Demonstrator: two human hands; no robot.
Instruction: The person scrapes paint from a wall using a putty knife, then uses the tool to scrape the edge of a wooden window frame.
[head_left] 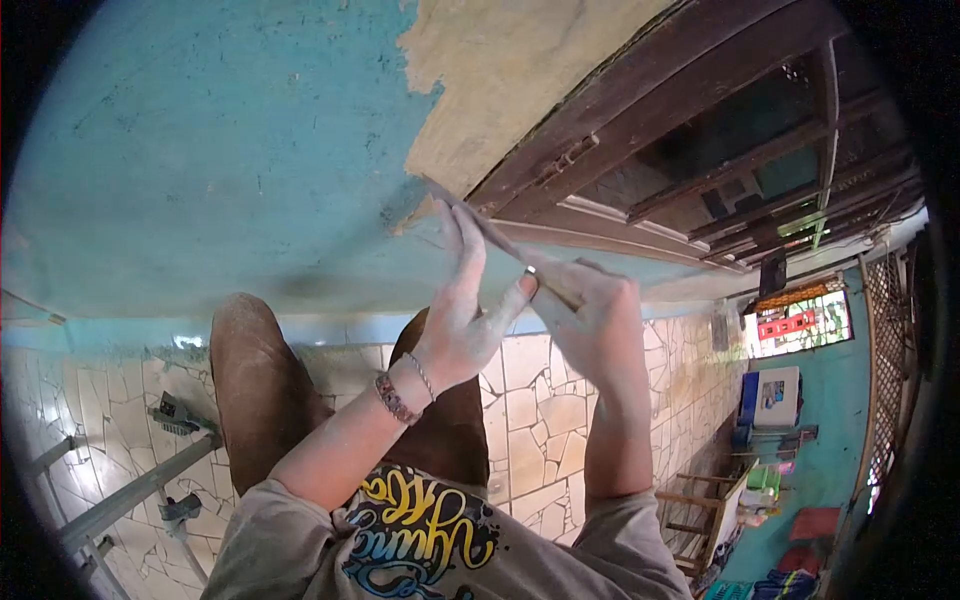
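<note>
A flat scraper-like tool (492, 236) has its tip against the blue painted wall (250, 130), at the lower edge of a bare beige patch (490, 90). My right hand (590, 305) is closed around its handle. My left hand (463, 300), dusty and with bracelets at the wrist, presses its extended fingers along the tool's blade close to the wall. Its thumb reaches toward the handle. Pale dust covers both hands.
A dark wooden window frame (600, 150) with glass and a bolt adjoins the patch at right. Metal bars (130, 495) and a brush (175, 415) are on the tiled floor (540, 420) at left. A wooden chair (695, 520) stands at lower right.
</note>
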